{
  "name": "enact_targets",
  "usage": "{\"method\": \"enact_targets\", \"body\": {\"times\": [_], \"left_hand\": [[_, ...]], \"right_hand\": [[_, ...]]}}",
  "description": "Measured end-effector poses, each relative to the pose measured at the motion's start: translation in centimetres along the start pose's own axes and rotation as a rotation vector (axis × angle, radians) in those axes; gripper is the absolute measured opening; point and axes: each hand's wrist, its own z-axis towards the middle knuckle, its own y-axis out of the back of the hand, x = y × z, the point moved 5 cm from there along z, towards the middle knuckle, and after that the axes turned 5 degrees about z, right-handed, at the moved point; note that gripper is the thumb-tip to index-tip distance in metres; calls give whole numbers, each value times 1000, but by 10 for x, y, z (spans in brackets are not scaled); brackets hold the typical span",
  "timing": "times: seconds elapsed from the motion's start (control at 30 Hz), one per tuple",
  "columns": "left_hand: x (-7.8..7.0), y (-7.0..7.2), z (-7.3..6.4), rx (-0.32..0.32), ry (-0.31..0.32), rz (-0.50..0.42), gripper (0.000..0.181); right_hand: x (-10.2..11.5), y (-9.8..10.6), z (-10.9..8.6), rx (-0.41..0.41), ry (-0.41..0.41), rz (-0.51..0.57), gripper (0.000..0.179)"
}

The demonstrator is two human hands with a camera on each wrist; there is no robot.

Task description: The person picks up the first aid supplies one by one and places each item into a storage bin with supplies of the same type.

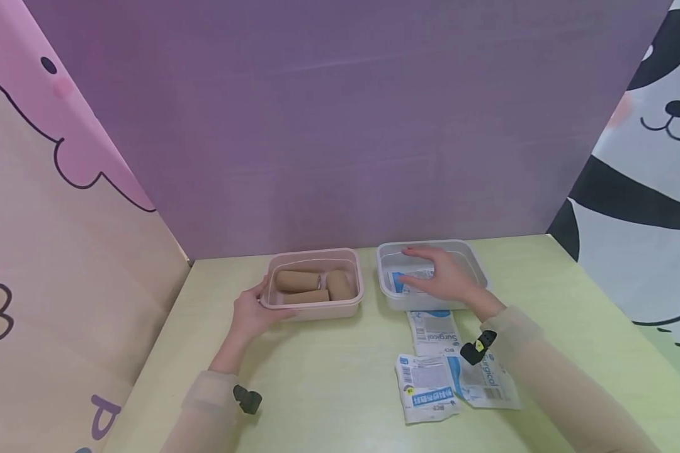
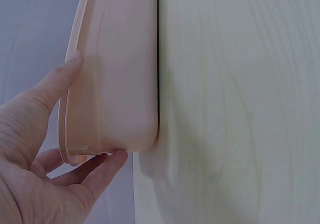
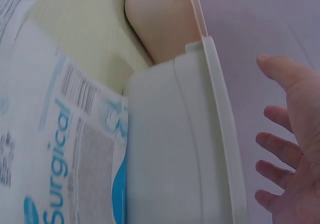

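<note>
At the back of the table stands a pink plastic box [image 1: 331, 311] with brown rolls in it, one of them [image 1: 340, 285] at the right end. My left hand [image 1: 255, 314] grips the box's left corner, thumb on the near rim and fingers around the end wall, as the left wrist view shows too. To its right is a white plastic box [image 1: 427, 303] with a blue-and-white packet [image 1: 398, 282] inside. Over that box hovers my right hand [image 1: 444, 277], fingers spread apart and nothing in them; in the right wrist view they are past its rim.
In front of the white box lie several paper packets printed "Surgical": one [image 1: 432, 328] against its front, another [image 1: 427, 385] nearer me, and a third [image 1: 493, 377] partly under my right forearm. A purple panel [image 1: 340, 138] rises behind both boxes.
</note>
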Motion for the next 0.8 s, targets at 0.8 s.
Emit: {"method": "enact_targets", "body": {"times": [0.8], "left_hand": [[-2,0,-1,4,20,28,111]], "right_hand": [[-42,45,-36,-85,-88,-98,86]]}}
